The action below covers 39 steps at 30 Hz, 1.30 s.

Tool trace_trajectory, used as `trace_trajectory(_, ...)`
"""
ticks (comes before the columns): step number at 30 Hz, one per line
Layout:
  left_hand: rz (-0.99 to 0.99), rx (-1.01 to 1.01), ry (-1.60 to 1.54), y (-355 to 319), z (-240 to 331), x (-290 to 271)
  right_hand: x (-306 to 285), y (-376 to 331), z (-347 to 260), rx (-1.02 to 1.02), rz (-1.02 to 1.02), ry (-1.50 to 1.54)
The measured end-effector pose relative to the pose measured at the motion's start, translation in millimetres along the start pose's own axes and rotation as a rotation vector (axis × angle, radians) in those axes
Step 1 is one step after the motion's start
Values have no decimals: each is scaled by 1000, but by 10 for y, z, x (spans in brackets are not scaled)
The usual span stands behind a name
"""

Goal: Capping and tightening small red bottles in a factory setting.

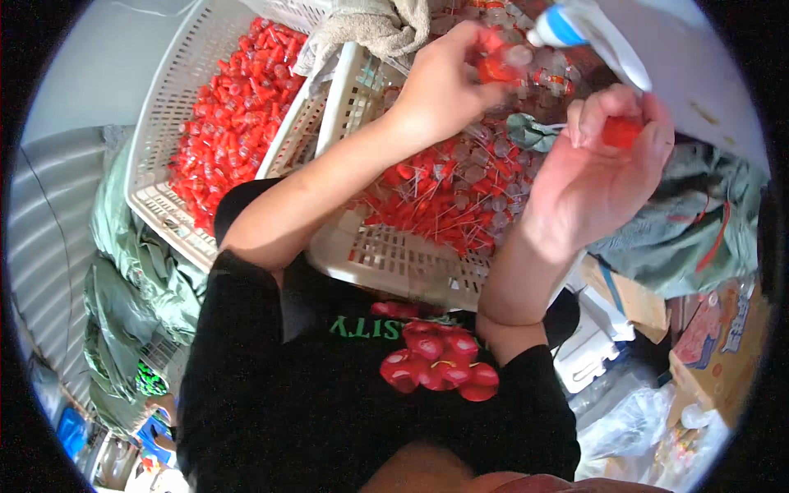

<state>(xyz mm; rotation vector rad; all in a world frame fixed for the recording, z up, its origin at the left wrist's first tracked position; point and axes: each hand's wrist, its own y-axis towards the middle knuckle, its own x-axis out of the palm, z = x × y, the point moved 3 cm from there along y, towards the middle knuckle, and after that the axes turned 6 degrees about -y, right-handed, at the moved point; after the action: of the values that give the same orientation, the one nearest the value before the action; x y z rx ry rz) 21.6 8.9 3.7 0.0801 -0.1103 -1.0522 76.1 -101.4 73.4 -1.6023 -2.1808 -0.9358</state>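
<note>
My left hand [444, 86] reaches over the middle basket, its fingers closed round a small red plastic piece with a clear round end [503, 64]; motion blurs the fingertips. To its right, my right hand [600, 168] is raised palm up, fingers curled round a red plastic piece [622, 131] that they partly hide. Below both hands, the white slatted basket [362, 255] holds many red pieces with thin pale sticks and clear round parts [468, 177]. Near the right fingers is a white plastic item with a blue band [565, 26].
A second white basket [144, 164], heaped with red and clear pieces [246, 107], stands at the left. Between the baskets' far ends lies a beige cloth [362, 29]. Grey-green sacking [682, 222] and a cardboard box [723, 353] are at the right; green sheeting [140, 271] hangs at the left.
</note>
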Motion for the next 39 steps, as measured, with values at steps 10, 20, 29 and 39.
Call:
trace_trajectory(10, -243, -213, -767, -1622, 355, 618, -73, -678, -1050, 190, -143, 71)
trace_trajectory(20, -220, -138, -542, -2233, 398, 728, -83, -1392, -1437, 121, 66, -383)
trace_trajectory(29, -328, -133, -843, -2280, 793, 701, -108, -1585, -1444, 269, -414, -336)
trace_trajectory(39, -313, 469, 69, -2035, 783, 683, -195, -1503, -1242, 188, -628, -473)
